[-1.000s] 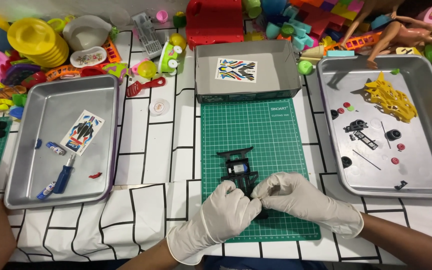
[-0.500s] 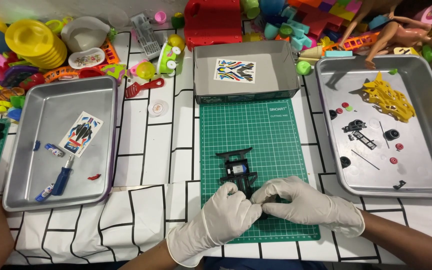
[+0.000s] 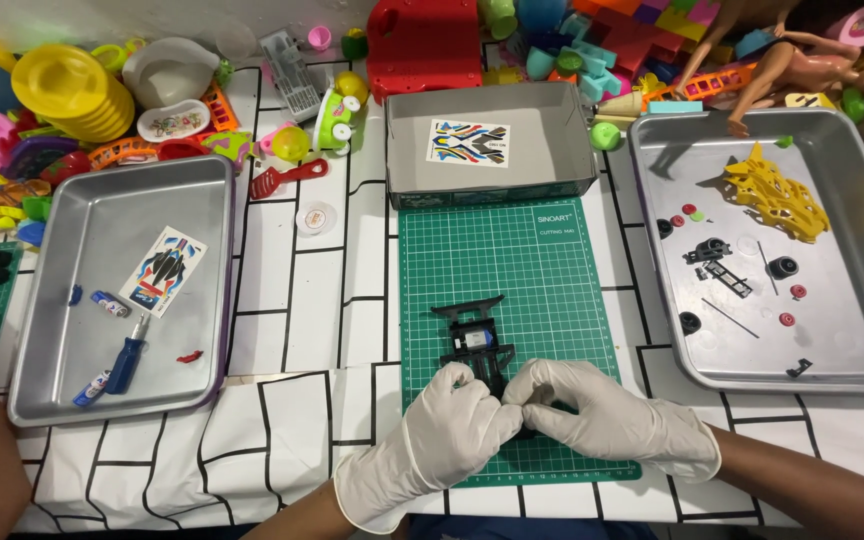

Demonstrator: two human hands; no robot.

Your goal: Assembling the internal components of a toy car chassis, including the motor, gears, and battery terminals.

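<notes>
Both gloved hands (image 3: 537, 425) grip black chassis (image 3: 477, 345)

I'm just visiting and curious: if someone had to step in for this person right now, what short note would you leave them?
Left hand and right hand, both gloved, pinch the near end of the black toy car chassis on the green cutting mat.
Loose wheels, yellow body shell and small parts lie in the right tray.
Screwdriver, batteries and a sticker sheet lie in the left tray.
Done: chassis partly built. Left: wheels and shell not yet fitted.
</notes>
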